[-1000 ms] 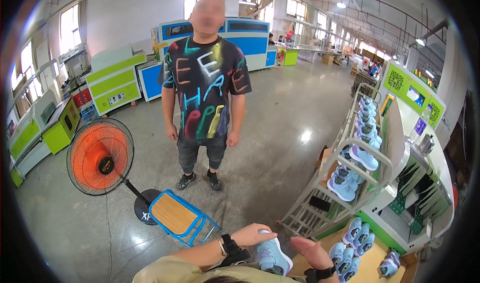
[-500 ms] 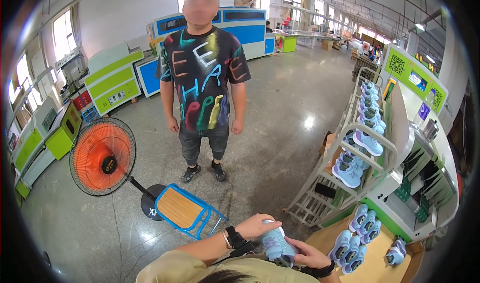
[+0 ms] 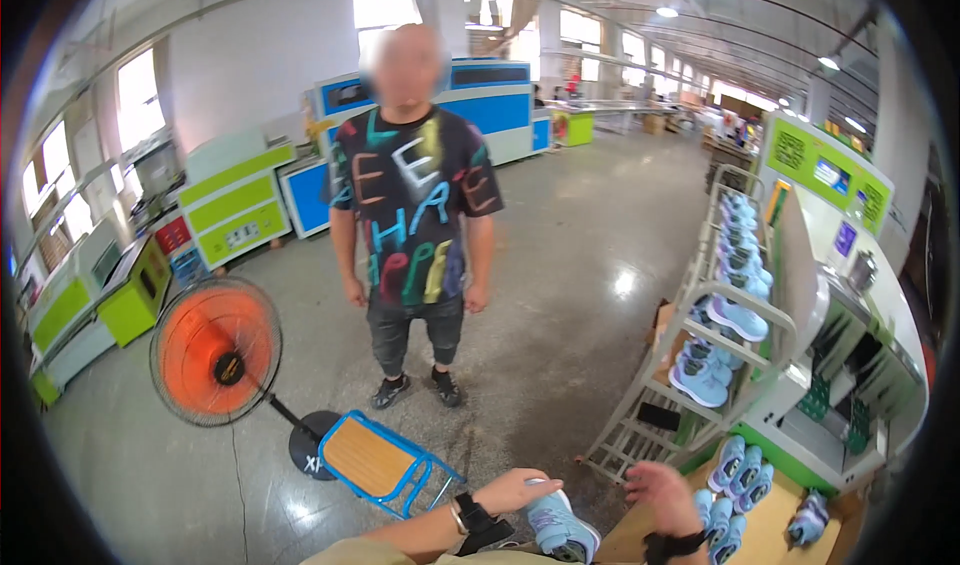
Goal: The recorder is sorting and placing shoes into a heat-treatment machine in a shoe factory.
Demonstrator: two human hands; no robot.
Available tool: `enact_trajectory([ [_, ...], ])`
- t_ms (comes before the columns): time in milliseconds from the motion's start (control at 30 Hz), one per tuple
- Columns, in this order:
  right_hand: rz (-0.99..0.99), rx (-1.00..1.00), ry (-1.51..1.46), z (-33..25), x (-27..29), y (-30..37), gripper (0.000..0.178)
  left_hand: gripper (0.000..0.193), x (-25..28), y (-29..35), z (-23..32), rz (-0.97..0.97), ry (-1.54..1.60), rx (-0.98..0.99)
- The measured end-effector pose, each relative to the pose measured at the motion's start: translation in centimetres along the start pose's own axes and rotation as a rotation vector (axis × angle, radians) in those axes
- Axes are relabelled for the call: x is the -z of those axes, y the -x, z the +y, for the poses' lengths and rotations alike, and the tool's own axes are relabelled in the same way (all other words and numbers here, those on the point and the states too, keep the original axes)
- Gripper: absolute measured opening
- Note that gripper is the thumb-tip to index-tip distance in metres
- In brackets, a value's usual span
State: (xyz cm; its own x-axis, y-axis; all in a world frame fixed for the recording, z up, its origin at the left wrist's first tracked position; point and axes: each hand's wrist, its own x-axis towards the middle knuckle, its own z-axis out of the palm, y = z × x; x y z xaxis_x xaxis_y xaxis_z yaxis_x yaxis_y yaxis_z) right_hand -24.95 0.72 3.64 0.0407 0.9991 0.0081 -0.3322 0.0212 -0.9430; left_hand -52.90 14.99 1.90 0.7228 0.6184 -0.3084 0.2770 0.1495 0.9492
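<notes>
Gripping a light-blue shoe, left hand; right hand open.

Floor layout, seen from the workbench edge

Left hand on a shoe at the lower edge; right hand just right of it, above the worktable, where more shoes lie in a row. Stool left of the hands; standing fan further left. A person stands behind the stool. Shoe rack at right, a machine beside it. Machines line the left wall behind the fan.
</notes>
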Motion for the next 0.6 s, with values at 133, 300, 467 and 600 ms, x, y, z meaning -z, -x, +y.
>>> enact_trajectory([
  [133, -0.211, 0.418, -0.378, -9.9, -1.7, 4.0, 0.069, 0.04, 0.8, 1.9, 1.6, -0.004, -0.036, 0.032],
  [300, -0.196, 0.365, 0.069, -7.8, -1.4, 1.5, 0.069, 0.041, 0.8, 0.0, -0.8, 0.001, -0.026, -0.051],
  [467, -0.192, -0.089, 0.177, -1.9, -4.5, 1.9, 0.059, 0.041, 0.5, 0.1, 1.2, -0.032, -0.045, 0.016],
  [600, -0.214, -0.197, 0.18, 0.2, -4.8, 2.2, 0.054, 0.041, -0.3, -0.2, 1.9, -0.062, -0.059, -0.001],
])
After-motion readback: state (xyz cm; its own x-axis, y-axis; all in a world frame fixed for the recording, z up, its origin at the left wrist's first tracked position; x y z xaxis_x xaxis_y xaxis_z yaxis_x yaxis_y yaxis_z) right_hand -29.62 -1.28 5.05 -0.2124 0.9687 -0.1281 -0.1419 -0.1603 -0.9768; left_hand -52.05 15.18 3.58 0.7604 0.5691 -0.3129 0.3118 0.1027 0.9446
